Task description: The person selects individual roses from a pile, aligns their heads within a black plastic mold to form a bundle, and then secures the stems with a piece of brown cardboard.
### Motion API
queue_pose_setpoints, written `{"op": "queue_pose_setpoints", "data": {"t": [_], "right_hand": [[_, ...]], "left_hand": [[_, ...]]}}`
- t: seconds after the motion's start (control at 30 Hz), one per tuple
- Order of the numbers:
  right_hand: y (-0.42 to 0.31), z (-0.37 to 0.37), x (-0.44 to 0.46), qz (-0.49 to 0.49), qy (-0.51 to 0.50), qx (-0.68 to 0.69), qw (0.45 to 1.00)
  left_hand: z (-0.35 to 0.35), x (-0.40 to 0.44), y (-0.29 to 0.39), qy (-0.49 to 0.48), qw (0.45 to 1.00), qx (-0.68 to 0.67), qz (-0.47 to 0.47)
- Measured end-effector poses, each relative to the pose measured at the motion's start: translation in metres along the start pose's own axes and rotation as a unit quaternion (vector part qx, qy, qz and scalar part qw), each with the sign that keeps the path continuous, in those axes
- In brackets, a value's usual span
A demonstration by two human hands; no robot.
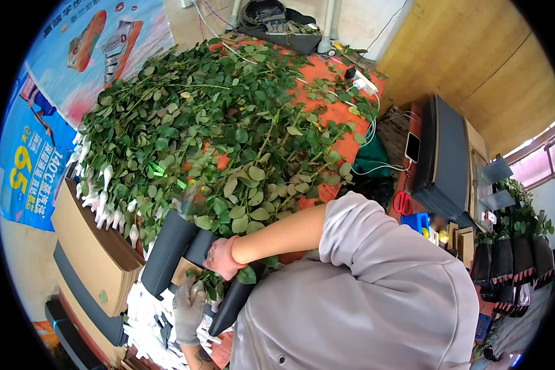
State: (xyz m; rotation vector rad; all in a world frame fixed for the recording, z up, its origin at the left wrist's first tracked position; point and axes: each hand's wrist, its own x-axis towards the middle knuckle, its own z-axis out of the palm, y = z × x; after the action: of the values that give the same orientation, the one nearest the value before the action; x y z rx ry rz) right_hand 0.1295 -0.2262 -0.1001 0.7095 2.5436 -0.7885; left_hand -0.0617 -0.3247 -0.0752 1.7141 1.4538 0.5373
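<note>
Hands (188,311) (222,258) — half-curled, touching green leaves (246,275)

At left, a shoe poster (120,46) in pale blue and pink, with a deeper-blue poster (28,185) below bearing a yellow 65. Far end: black tub (277,41) near pale pipes (328,24); rightward, a white power strip (366,82), then wooden panelling (475,55). Right side: smartphone (412,148) lying screen up, red-handled scissors (402,203) nearer, small blue box (417,223) just beside them, pinkish window (544,162) well beyond.
</note>
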Motion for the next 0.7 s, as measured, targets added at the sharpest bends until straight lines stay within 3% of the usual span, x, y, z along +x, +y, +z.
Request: {"op": "queue_pose_setpoints", "data": {"t": [0.1,0.17,0.23,0.3,0.37,0.5,0.57,0.63,0.7], "right_hand": [[0.009,-0.005,-0.004,-0.003,-0.050,0.025,0.998],[0.021,-0.001,-0.004,-0.058,-0.014,0.140,0.988],[0.012,-0.016,-0.027,-0.059,0.016,0.067,0.996],[-0.014,-0.043,-0.063,-0.035,0.044,-0.191,0.980],[-0.013,-0.070,-0.080,-0.104,0.184,-0.219,0.952],[0.011,-0.161,-0.023,-0.083,0.197,-0.085,0.973],[0.045,-0.187,0.031,-0.061,0.256,-0.111,0.958],[0.075,-0.210,0.085,-0.010,0.222,-0.117,0.968],[0.109,-0.206,0.145,0.055,0.229,-0.300,0.925]], "left_hand": [[-0.003,0.008,0.009,0.060,0.994,0.085,-0.013],[-0.008,0.007,0.012,0.011,0.981,0.184,-0.052],[-0.008,0.005,0.015,0.031,0.990,0.118,-0.068],[-0.005,0.005,0.009,0.101,0.983,0.152,-0.010],[-0.006,0.006,0.005,0.116,0.972,0.205,-0.012],[-0.002,0.006,-0.005,0.147,0.961,0.230,0.029],[-0.003,0.002,-0.005,0.136,0.961,0.240,0.013],[-0.005,-0.001,-0.015,0.146,0.971,0.185,0.032],[-0.009,-0.001,-0.011,0.137,0.979,0.148,0.019]]}}
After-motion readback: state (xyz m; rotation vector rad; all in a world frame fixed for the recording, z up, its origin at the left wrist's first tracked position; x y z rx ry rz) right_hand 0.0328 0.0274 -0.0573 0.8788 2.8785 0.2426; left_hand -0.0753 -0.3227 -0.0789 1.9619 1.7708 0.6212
